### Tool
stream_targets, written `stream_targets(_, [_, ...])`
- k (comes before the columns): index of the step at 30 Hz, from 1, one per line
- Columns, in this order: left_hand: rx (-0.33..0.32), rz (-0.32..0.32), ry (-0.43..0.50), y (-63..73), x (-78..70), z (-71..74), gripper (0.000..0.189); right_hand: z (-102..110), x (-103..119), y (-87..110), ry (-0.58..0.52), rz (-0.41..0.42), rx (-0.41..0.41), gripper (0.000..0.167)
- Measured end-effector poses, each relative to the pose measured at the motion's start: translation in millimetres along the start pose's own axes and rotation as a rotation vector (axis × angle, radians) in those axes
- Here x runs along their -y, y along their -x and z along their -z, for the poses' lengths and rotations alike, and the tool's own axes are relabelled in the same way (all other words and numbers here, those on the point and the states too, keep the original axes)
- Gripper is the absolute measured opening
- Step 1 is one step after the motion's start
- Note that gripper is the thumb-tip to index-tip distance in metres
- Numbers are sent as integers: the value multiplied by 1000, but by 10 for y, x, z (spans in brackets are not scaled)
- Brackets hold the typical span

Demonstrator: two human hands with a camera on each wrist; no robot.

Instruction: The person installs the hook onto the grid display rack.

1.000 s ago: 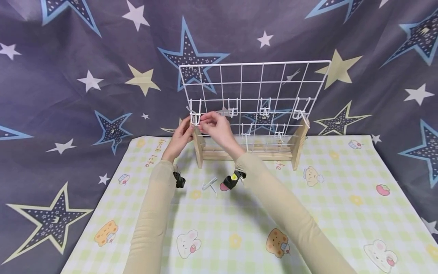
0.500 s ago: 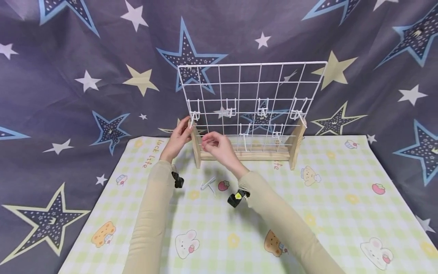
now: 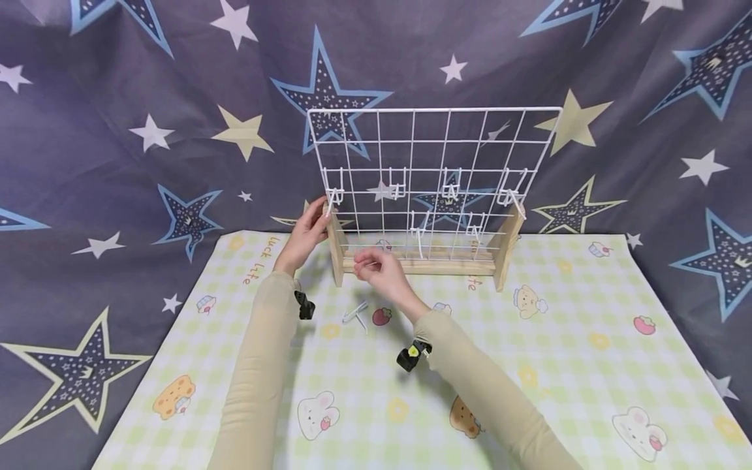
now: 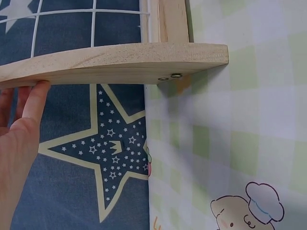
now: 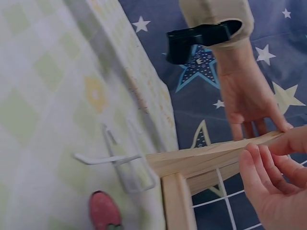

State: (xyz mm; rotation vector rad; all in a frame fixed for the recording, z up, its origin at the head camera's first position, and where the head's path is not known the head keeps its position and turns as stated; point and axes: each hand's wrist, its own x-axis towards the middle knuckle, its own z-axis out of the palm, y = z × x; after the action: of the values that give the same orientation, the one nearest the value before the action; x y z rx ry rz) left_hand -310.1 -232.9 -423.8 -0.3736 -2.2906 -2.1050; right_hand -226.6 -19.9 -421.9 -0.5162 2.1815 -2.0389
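A white wire grid panel (image 3: 431,141) stands in a wooden base. My left hand (image 3: 307,234) touches the outer face of the base's left wooden upright (image 3: 337,251) with fairly straight fingers; the left wrist view shows its fingertips against the wood (image 4: 115,64). My right hand (image 3: 382,274), loosely curled with nothing in it, is in front of the base's lower bar. A loose white wire hook (image 3: 356,316) lies on the cloth between the wrists, seen larger as a hook (image 5: 132,165) in the right wrist view. A white hook (image 3: 335,197) hangs at the panel's left end.
Several more white hooks hang on the panel, such as the hook (image 3: 450,190) near its middle and the hook (image 3: 512,196) at its right. A green-checked cloth (image 3: 558,365) covers the table. Behind stands a dark star-patterned curtain (image 3: 194,78).
My right hand has left the hook at the panel's left end and moved down towards the base's lower bar. My left hand stays at the left upright.
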Motion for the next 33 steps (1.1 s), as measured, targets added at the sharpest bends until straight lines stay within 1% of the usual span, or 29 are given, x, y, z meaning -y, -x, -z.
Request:
stream_targets(2, [-3, -10, -5, -16, 53, 14, 51, -6, -42, 36, 18, 2, 6, 19])
stream_targets(4, [-6, -11, 0, -12, 47, 10, 51, -13, -81, 71, 44, -8, 13, 19])
stream_targets(6, [-5, -12, 2, -13, 42, 13, 50, -29, -230, 66, 71, 6, 1, 18])
stream_targets(13, [-1, -4, -1, -14, 35, 13, 50, -16, -442, 137, 180, 8, 30, 17])
stream_targets(18, [-2, 9, -7, -12, 35, 11, 50, -1, -518, 175, 214, -4, 53, 14])
stream_targets(22, [0, 1, -13, -9, 25, -1, 49, 6, -545, 195, 215, 10, 71, 13])
stream_targets(26, [0, -13, -16, -13, 14, -11, 48, 12, -578, 207, 215, 21, 105, 14])
stream_targets(33, [-3, -5, -18, -6, 14, -2, 48, 17, -648, 258, 219, -35, 218, 20])
